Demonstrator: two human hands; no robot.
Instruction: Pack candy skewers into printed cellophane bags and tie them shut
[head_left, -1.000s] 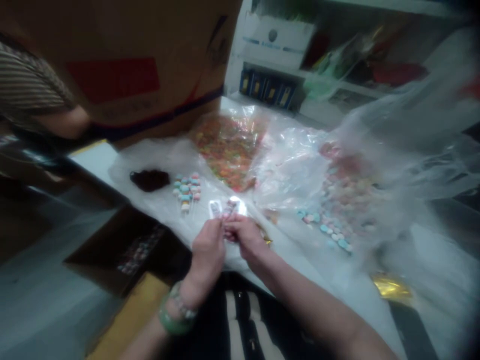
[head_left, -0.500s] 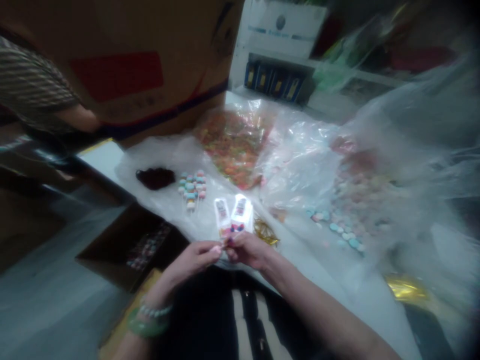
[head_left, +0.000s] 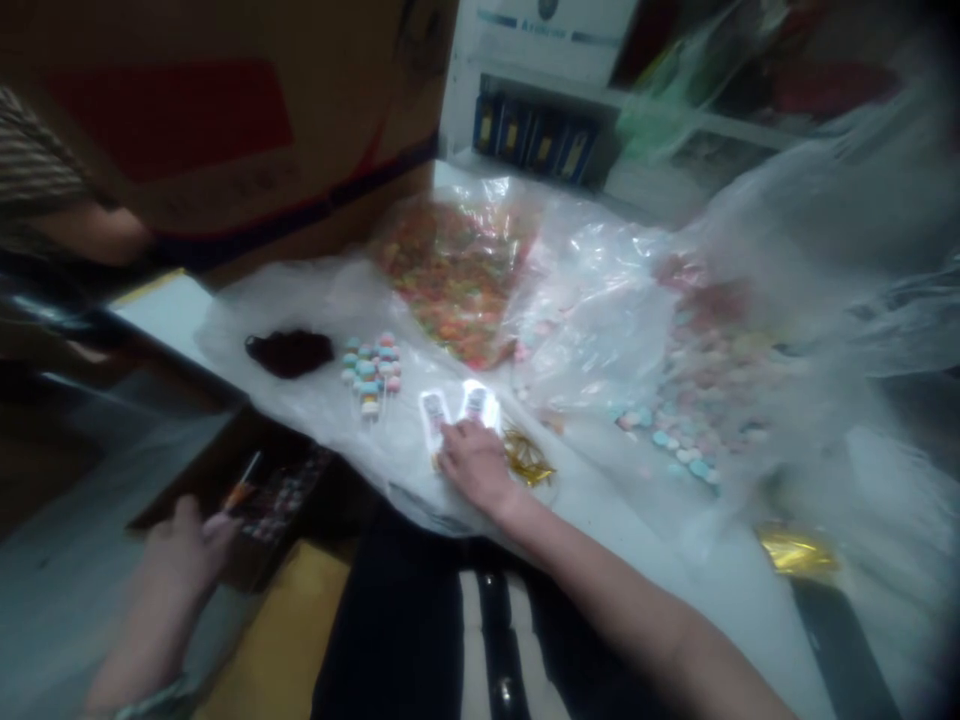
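My left hand [head_left: 184, 550], blurred, is closed on a candy stick [head_left: 241, 487] at the left, over the edge of an open box [head_left: 176, 462] with many small wrapped pieces in it. At the middle, my right hand [head_left: 474, 462] lies over the lower part of two small white packets [head_left: 433, 408]; its fingertips are too blurred to tell if they grip anything. Gold twist ties [head_left: 529, 458] sit just right of it. Several pastel candies on sticks [head_left: 371, 372] lie on the plastic sheet [head_left: 300, 290], beside a dark bundle [head_left: 289, 354].
A clear bag of orange and green candies [head_left: 457, 285] lies behind. Pastel candies [head_left: 686, 440] spill at the right under clear plastic. A large carton [head_left: 337, 110] stands at the back left, near another person's arm [head_left: 94, 232]. A gold packet [head_left: 799, 550] lies at the right.
My left hand has moved away from my right, down and left to the open box, with the candy stick. My right hand has moved up onto the white packets. The view has shifted slightly.
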